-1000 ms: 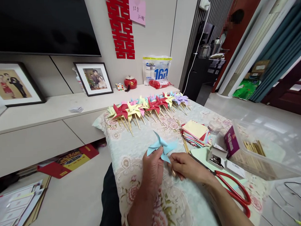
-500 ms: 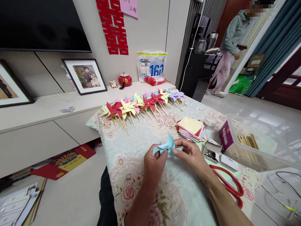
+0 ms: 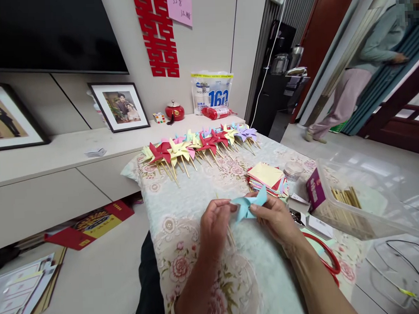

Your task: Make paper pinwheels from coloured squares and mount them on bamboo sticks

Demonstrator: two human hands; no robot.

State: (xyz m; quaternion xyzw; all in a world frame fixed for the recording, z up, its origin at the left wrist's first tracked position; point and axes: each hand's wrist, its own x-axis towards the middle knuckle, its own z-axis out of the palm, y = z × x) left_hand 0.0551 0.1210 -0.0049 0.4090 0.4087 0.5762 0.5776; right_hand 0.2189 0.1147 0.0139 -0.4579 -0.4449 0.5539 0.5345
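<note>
A light-blue paper pinwheel (image 3: 249,207) is held above the table between my two hands. My right hand (image 3: 275,219) is closed on it, thumb pressing near its centre. My left hand (image 3: 214,223) has its fingers curled, the tips at the pinwheel's left blade. A thin stick (image 3: 230,237) runs behind my left hand, partly hidden by it; whether it lies on the cloth I cannot tell. Close to my right hand are a stack of coloured paper squares (image 3: 267,175) and a small open box of dark metal bits (image 3: 296,214). Red-handled scissors (image 3: 328,256) lie partly behind my right forearm.
Several finished pinwheels (image 3: 198,146) lie along the table's far edge. A clear plastic bin (image 3: 356,216) with gold sticks (image 3: 346,197) stands at the right, near a round clear container (image 3: 294,169). A person (image 3: 358,74) is at the far right; cables (image 3: 402,260) lie on the floor.
The pinwheel and my right hand have shifted right. My left thumb has come off the pinwheel's centre, and the stick behind that hand now shows. The person behind has moved right.
</note>
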